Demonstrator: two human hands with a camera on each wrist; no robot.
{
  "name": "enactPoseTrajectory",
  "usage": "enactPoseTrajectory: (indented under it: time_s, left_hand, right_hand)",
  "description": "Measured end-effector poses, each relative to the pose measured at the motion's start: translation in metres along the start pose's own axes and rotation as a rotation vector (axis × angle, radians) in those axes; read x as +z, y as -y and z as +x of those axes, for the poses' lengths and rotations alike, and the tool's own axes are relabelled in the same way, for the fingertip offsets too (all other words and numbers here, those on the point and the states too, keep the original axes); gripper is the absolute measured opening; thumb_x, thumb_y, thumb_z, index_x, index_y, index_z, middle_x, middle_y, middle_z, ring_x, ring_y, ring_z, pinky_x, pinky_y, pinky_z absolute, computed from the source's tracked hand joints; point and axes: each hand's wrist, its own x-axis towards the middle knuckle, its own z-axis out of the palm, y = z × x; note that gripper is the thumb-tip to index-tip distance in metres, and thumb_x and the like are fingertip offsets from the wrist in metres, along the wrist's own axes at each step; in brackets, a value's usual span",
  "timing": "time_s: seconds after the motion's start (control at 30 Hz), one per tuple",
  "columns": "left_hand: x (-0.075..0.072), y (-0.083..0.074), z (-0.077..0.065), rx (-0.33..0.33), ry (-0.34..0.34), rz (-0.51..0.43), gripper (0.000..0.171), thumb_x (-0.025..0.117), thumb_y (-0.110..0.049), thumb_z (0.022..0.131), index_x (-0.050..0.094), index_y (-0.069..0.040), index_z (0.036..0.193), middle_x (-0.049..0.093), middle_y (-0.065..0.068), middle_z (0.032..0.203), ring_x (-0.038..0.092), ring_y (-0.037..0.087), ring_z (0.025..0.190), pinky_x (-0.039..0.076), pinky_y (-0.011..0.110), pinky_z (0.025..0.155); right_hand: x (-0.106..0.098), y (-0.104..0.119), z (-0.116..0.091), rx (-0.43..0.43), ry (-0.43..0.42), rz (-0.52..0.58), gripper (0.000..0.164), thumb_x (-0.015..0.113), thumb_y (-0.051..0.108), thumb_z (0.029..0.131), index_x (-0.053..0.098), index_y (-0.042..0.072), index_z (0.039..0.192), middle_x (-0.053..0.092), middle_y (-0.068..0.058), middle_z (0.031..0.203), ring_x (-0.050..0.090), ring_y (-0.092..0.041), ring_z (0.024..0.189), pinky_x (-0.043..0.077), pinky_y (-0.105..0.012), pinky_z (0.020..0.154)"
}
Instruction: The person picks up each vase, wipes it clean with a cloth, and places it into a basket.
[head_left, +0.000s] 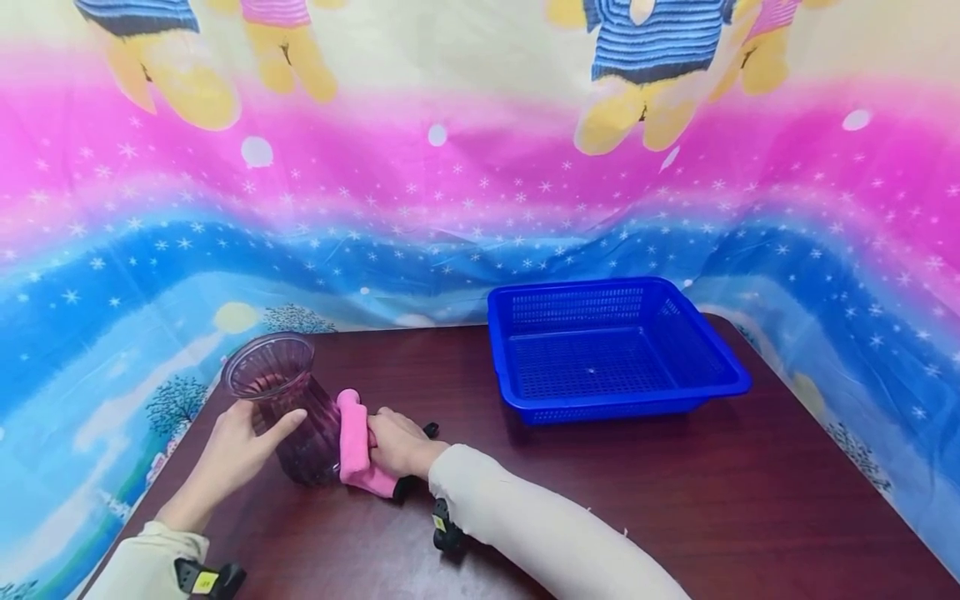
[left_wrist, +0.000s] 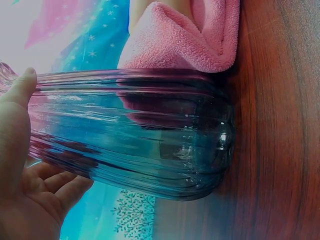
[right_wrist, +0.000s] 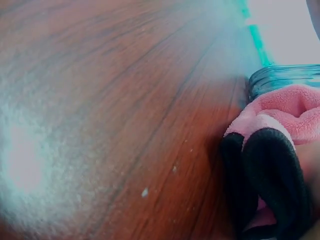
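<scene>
A ribbed, purple-tinted glass vase [head_left: 307, 446] with a flared rim stands at the left of the table, leaning slightly. My left hand [head_left: 231, 450] holds it below the rim, thumb on the near side and fingers behind. In the left wrist view, the vase [left_wrist: 150, 135] looks clear to bluish, its base close to the tabletop. My right hand [head_left: 399, 443] grips a folded pink cloth [head_left: 354, 442], which lies against the vase's right side. The cloth is fluffy; its dark edging [right_wrist: 275, 170] hangs beneath the hand in the right wrist view.
A blue plastic basket [head_left: 592, 367] with mesh walls sits at the back right of the dark wooden table [head_left: 570, 500]. Small light specks [right_wrist: 145, 192] lie on the tabletop. A printed curtain [head_left: 420, 208] hangs around the table's back and sides.
</scene>
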Motion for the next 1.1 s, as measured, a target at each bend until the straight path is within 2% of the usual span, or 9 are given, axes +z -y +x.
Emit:
enactPoseTrajectory:
  time_s: [0.13, 0.3, 0.57, 0.7, 0.8, 0.97, 1.1]
  left_hand:
    - [0.001, 0.0, 0.0, -0.005, 0.006, -0.004, 0.053, 0.064, -0.035, 0.091, 0.051, 0.001, 0.128, 0.065, 0.033, 0.115, 0.063, 0.049, 0.105, 0.049, 0.063, 0.09]
    - [0.001, 0.0, 0.0, -0.009, 0.007, -0.01, 0.054, 0.064, -0.035, 0.091, 0.051, 0.001, 0.128, 0.065, 0.033, 0.116, 0.063, 0.049, 0.106, 0.048, 0.063, 0.09]
    - [0.001, 0.001, 0.0, -0.016, 0.001, -0.013, 0.053, 0.065, -0.036, 0.09, 0.052, 0.001, 0.126, 0.066, 0.033, 0.114, 0.064, 0.049, 0.106, 0.049, 0.062, 0.09]
    - [0.001, 0.001, 0.0, -0.013, -0.002, -0.01, 0.052, 0.066, -0.036, 0.09, 0.052, 0.0, 0.125, 0.066, 0.033, 0.112, 0.064, 0.048, 0.105, 0.049, 0.062, 0.089]
    - [0.001, 0.001, 0.0, -0.01, 0.0, -0.011, 0.052, 0.065, -0.035, 0.09, 0.052, 0.0, 0.126, 0.066, 0.033, 0.113, 0.064, 0.049, 0.105, 0.049, 0.062, 0.089]
    - [0.001, 0.001, 0.0, -0.01, 0.003, -0.013, 0.054, 0.065, -0.035, 0.09, 0.05, -0.001, 0.128, 0.065, 0.032, 0.115, 0.064, 0.048, 0.106, 0.049, 0.062, 0.09]
    - [0.002, 0.002, 0.0, -0.005, 0.0, -0.013, 0.054, 0.066, -0.035, 0.09, 0.05, -0.001, 0.128, 0.066, 0.032, 0.115, 0.064, 0.048, 0.105, 0.05, 0.06, 0.089]
  right_hand:
    - [-0.001, -0.004, 0.0, -0.028, -0.025, 0.062, 0.019, 0.067, 0.015, 0.082, 0.052, 0.017, 0.071, 0.05, 0.005, 0.074, 0.049, -0.008, 0.075, 0.038, -0.018, 0.059]
    - [-0.001, -0.006, 0.001, -0.047, -0.042, 0.123, 0.028, 0.066, 0.014, 0.083, 0.044, 0.017, 0.067, 0.041, 0.007, 0.07, 0.045, -0.007, 0.073, 0.034, -0.015, 0.056]
    - [-0.005, -0.005, 0.005, -0.108, -0.093, 0.205, 0.03, 0.064, 0.015, 0.086, 0.041, 0.015, 0.067, 0.039, 0.008, 0.068, 0.043, -0.005, 0.072, 0.033, -0.013, 0.059]
    - [-0.012, -0.004, 0.006, -0.141, -0.115, 0.286, 0.031, 0.064, 0.012, 0.085, 0.04, 0.013, 0.065, 0.035, 0.006, 0.065, 0.04, -0.005, 0.065, 0.032, -0.012, 0.057]
    - [-0.017, -0.002, 0.007, -0.156, -0.129, 0.319, 0.03, 0.064, 0.012, 0.085, 0.041, 0.011, 0.065, 0.037, 0.005, 0.067, 0.04, -0.005, 0.064, 0.033, -0.011, 0.057]
    - [-0.026, 0.002, 0.01, -0.162, -0.132, 0.347, 0.021, 0.065, 0.013, 0.086, 0.05, 0.01, 0.071, 0.049, 0.001, 0.077, 0.045, -0.005, 0.073, 0.036, -0.01, 0.064]
    - [-0.034, 0.005, 0.011, -0.178, -0.14, 0.386, 0.017, 0.064, 0.011, 0.086, 0.052, 0.009, 0.074, 0.053, -0.003, 0.081, 0.046, -0.007, 0.075, 0.037, -0.011, 0.065]
